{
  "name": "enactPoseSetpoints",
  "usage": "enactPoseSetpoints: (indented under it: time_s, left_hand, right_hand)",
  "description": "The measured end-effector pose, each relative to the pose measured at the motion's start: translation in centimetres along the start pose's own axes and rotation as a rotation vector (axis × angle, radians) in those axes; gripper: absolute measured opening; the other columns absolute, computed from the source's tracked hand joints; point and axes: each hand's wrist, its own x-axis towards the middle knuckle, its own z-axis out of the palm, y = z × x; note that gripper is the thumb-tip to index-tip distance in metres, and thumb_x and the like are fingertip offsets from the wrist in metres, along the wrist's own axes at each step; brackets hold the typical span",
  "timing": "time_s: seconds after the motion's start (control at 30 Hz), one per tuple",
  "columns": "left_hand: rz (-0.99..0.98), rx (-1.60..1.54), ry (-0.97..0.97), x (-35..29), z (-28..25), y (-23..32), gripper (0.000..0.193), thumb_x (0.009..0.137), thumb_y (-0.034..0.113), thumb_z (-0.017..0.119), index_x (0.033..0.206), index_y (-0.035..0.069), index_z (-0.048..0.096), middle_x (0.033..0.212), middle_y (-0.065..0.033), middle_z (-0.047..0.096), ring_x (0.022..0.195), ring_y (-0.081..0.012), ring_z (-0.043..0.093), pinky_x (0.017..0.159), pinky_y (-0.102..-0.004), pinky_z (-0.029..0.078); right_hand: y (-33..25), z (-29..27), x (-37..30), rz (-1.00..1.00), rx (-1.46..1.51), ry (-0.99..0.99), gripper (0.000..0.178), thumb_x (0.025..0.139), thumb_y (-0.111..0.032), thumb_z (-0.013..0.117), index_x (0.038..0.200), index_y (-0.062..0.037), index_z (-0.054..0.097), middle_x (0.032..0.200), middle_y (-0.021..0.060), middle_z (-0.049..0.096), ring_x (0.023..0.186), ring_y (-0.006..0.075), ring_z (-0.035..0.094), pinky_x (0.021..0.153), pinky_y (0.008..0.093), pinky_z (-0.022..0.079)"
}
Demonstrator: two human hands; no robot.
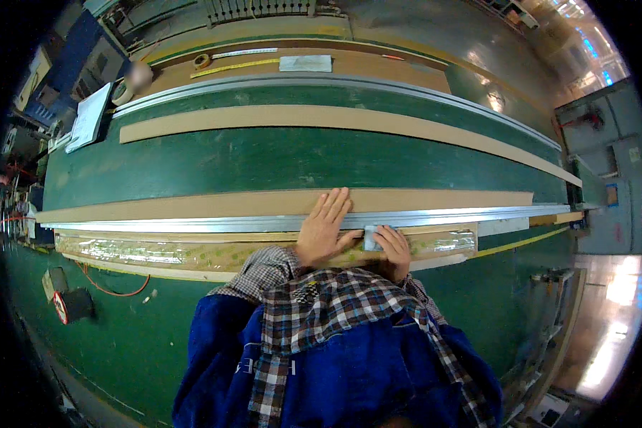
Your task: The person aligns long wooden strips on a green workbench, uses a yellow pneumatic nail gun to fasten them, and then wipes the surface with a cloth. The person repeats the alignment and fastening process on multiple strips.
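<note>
My left hand [324, 232] lies flat, fingers stretched and thumb out, across a long silver metal profile [250, 225]. Its fingertips rest on the brown cardboard strip [421, 198] just beyond the profile. Beside it, my right hand [395, 250] holds a small light blue piece, seemingly a folded cloth [369, 239], against the near side of the profile; its fingers are bent over the piece. Nearest my body, a long bundle wrapped in clear film and tape [157, 250] runs alongside the profile, partly hidden under my hands and sleeves.
A second cardboard strip [299, 115] and another metal profile [264, 80] lie farther back on the green table [250, 157]. At the far edge are a tape roll [201, 61], a yellow ruler [235, 68] and a pale block [305, 63]. Papers [90, 118] lie at the left.
</note>
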Motion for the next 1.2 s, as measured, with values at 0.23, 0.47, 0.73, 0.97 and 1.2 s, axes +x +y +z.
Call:
enactPoseSetpoints:
  time_s: [0.23,0.47,0.73,0.97,1.2]
  left_hand:
    - [0.140,-0.019,-0.066,2.1,2.0,1.5,0.066,0.087,0.045,0.049,0.126,-0.008,0.042,0.141,-0.0211,0.030,0.132,-0.0343,0.026,0.109,-0.0428,0.021]
    - [0.055,0.017,-0.058,1.5,0.0,0.8,0.066,0.086,0.044,0.052,0.126,-0.007,0.041,0.141,-0.0208,0.030,0.131,-0.0351,0.027,0.109,-0.0441,0.022]
    - [-0.174,0.159,-0.014,-4.4,-3.7,-2.7,0.070,0.084,0.043,0.055,0.130,-0.006,0.036,0.145,-0.0200,0.025,0.133,-0.0366,0.025,0.108,-0.0476,0.020]
    - [-0.321,0.225,0.072,-8.5,-6.1,-5.4,0.067,0.082,0.040,0.058,0.131,-0.002,0.038,0.143,-0.0223,0.027,0.133,-0.0377,0.024,0.107,-0.0488,0.021]
    - [-0.283,0.303,0.043,-8.4,-7.4,-7.9,0.060,0.079,0.032,0.063,0.128,0.003,0.043,0.141,-0.0123,0.035,0.132,-0.0301,0.030,0.108,-0.0463,0.024]
  right_hand:
    - [-0.2,-0.7,0.1,0.042,0.026,-0.046,0.031,0.082,-0.026,0.055,0.108,-0.0109,0.061,0.120,0.0053,0.058,0.113,0.0235,0.053,0.097,0.0397,0.038]
    - [-0.5,-1.2,0.3,0.085,0.076,-0.113,0.033,0.085,-0.031,0.054,0.112,-0.0116,0.058,0.125,0.0053,0.055,0.118,0.0238,0.049,0.100,0.0407,0.034]
    - [-0.4,-0.4,-0.2,0.051,0.030,-0.058,0.031,0.085,-0.027,0.054,0.113,-0.0138,0.059,0.123,0.0045,0.055,0.116,0.0228,0.050,0.100,0.0415,0.036]
    - [-0.2,-0.5,-0.2,0.073,0.056,-0.071,0.029,0.086,-0.026,0.051,0.109,-0.0124,0.062,0.119,0.0060,0.058,0.114,0.0230,0.052,0.099,0.0415,0.037]
    - [0.3,0.0,-0.2,0.055,0.071,-0.049,0.030,0.082,-0.026,0.053,0.106,-0.0100,0.063,0.115,0.0069,0.061,0.109,0.0265,0.056,0.094,0.0441,0.040]
